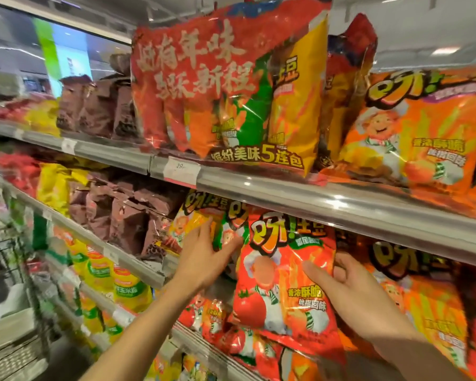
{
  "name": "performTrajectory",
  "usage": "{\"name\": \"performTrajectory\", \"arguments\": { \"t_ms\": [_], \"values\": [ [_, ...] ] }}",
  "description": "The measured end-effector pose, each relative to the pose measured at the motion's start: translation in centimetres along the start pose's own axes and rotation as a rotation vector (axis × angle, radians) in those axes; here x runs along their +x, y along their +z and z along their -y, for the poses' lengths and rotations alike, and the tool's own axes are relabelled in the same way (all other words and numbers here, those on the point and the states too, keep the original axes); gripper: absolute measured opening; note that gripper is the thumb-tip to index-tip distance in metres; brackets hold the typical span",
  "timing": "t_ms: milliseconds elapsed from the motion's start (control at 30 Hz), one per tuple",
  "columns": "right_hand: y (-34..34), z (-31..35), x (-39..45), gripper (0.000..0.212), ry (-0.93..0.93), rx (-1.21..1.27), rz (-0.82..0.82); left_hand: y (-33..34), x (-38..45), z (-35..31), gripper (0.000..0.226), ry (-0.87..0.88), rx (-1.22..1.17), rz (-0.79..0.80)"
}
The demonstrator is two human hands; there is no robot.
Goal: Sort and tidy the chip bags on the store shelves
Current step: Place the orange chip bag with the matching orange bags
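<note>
A red-orange tomato chip bag (pixel 280 281) stands upright at the front of the middle shelf. My right hand (pixel 349 290) grips its right edge, thumb across the front and fingers behind. My left hand (pixel 204 254) reaches in beside it with straight fingers that press on a yellow-and-green bag (pixel 201 215) further left on the same shelf. More orange bags (pixel 423 306) of the same brand stand to the right, partly hidden behind my right hand.
The upper shelf carries a large red multi-pack (pixel 220 86), orange bags (pixel 418 133) and maroon bags (pixel 99 108). Its metal edge (pixel 313 199) with a price tag (pixel 180 170) juts out just above my hands. Yellow bags (pixel 127 287) fill a lower shelf. A wire cart (pixel 3 259) stands left.
</note>
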State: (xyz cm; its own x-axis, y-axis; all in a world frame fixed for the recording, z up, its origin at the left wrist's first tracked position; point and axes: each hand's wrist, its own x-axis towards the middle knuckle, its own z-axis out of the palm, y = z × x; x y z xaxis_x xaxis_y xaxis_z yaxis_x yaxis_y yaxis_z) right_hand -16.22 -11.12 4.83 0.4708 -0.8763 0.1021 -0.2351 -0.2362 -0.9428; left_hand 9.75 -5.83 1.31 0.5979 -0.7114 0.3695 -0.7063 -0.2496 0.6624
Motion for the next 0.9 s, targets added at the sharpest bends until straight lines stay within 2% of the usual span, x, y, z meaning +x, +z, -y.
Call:
{"name": "performTrajectory", "arguments": {
  "t_ms": [100,200,333,467,667,900],
  "values": [
    [-0.8,0.5,0.1,0.023,-0.013,-0.093,-0.122,0.7,2.1,-0.4,0.096,0.055,0.041,0.018],
    [-1.0,0.8,-0.5,0.019,0.007,-0.115,-0.185,1.1,2.7,-0.8,0.095,0.113,0.056,0.088],
    [-0.8,1.2,-1.0,0.019,0.030,-0.118,-0.262,1.3,3.0,-0.5,0.093,0.177,0.029,0.083],
    [-0.1,1.1,-1.5,0.012,0.050,-0.052,-0.307,1.2,3.0,0.1,0.092,0.194,-0.094,0.100],
    [-0.6,1.2,-2.3,0.009,0.074,-0.071,-0.381,0.1,3.8,0.0,0.090,0.197,-0.275,0.028],
    [-0.6,0.9,-1.8,0.019,0.099,-0.109,-0.397,-2.1,4.4,0.9,0.090,0.226,-0.273,0.026]
  ]
}}
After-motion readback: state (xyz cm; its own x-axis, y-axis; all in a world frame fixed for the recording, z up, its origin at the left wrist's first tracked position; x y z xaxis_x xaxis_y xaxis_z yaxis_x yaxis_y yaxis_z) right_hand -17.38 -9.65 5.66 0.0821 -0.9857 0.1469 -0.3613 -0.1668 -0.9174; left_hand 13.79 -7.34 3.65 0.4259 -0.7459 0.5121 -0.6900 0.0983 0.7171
